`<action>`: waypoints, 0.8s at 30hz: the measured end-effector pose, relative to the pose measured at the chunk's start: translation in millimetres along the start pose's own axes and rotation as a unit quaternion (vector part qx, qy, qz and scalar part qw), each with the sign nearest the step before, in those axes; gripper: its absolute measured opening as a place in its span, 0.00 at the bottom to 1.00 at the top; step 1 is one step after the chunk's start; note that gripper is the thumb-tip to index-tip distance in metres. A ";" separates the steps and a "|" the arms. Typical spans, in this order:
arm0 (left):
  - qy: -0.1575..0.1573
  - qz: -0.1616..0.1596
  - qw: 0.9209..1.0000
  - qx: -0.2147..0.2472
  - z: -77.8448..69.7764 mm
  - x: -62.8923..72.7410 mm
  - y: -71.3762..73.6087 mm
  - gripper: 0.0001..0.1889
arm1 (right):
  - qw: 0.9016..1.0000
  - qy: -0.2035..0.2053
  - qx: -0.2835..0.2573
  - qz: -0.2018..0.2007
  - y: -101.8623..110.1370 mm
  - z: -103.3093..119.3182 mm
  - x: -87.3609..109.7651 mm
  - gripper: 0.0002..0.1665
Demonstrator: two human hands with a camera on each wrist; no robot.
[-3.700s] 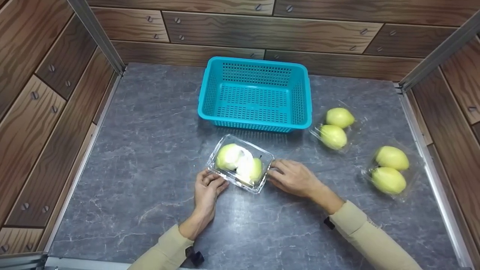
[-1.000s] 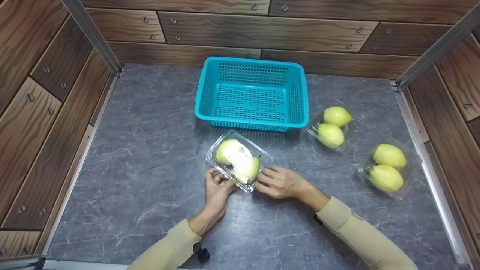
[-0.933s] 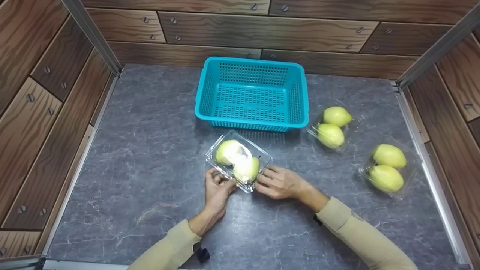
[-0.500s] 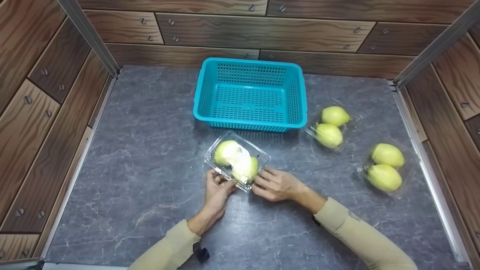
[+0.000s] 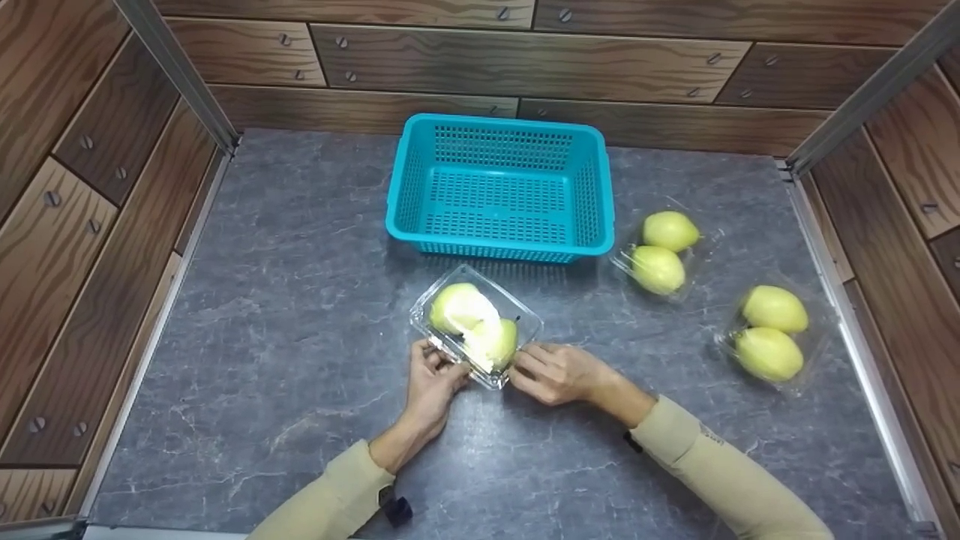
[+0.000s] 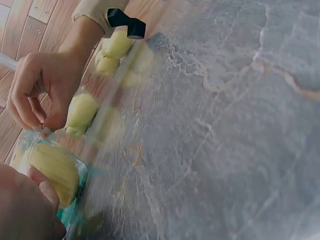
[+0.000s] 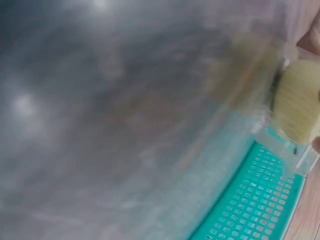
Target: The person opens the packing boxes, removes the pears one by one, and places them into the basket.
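A clear plastic fruit box (image 5: pixel 529 307) with two yellow-green, pear-like fruits (image 5: pixel 450 304) in it lies in front of the basket, turned at an angle; glare whitens its top. My left hand (image 5: pixel 433 390) grips its near left edge, thumb on the near side. At the near right edge my right hand (image 5: pixel 559 373) pinches the rim close to the corner, fingers curled. The left wrist view shows the right hand's (image 6: pixel 47 92) fingertips pinching the plastic and the left hand's thumb (image 6: pixel 44 186) against the box. In the right wrist view a fruit (image 7: pixel 297 102) shows through the plastic.
A turquoise perforated basket (image 5: pixel 499 251) stands behind the box. To the right lie two more clear boxes with fruit, one nearer the basket (image 5: pixel 658 270) and one by the right wall (image 5: pixel 770 354). Wood-patterned walls (image 5: pixel 525 64) enclose the grey marbled table (image 5: pixel 300 300).
Since the oldest frame, the right hand has slid along the box's right edge toward the near corner. The left hand has shifted slightly right, and the box has turned a little.
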State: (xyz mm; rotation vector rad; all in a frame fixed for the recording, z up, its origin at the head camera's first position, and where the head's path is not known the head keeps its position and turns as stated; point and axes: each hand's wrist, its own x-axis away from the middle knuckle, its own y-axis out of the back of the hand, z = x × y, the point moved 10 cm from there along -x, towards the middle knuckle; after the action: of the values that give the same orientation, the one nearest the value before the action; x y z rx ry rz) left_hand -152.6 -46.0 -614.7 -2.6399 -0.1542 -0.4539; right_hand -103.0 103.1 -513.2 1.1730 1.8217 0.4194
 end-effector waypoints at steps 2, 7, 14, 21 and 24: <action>-0.001 0.005 1.000 0.000 -0.7 -0.4 0.3 0.31 | 1.000 0.002 -0.007 0.003 -0.2 0.2 -1.2 0.17; -0.003 0.015 1.000 -0.003 -1.0 -3.0 1.0 0.31 | 1.000 0.003 -0.010 0.001 0.6 0.7 -3.0 0.18; -0.001 0.027 1.000 -0.008 -0.7 -5.2 2.1 0.32 | 1.000 -0.008 -0.025 -0.001 3.7 0.5 -2.5 0.17; 0.002 0.035 0.999 -0.018 0.3 -4.6 3.2 0.33 | 0.999 -0.027 -0.036 0.008 5.1 -0.9 -3.2 0.17; 0.002 0.036 0.999 -0.012 -0.1 -3.7 3.1 0.33 | 0.999 -0.030 -0.038 0.005 4.9 -1.4 -2.9 0.18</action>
State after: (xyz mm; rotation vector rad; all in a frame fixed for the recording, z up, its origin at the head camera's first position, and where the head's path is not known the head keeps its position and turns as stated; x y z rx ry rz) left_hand -155.6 -49.0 -617.2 -2.6573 -0.0519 -0.4395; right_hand -101.1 103.3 -507.7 1.1316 1.7330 0.4509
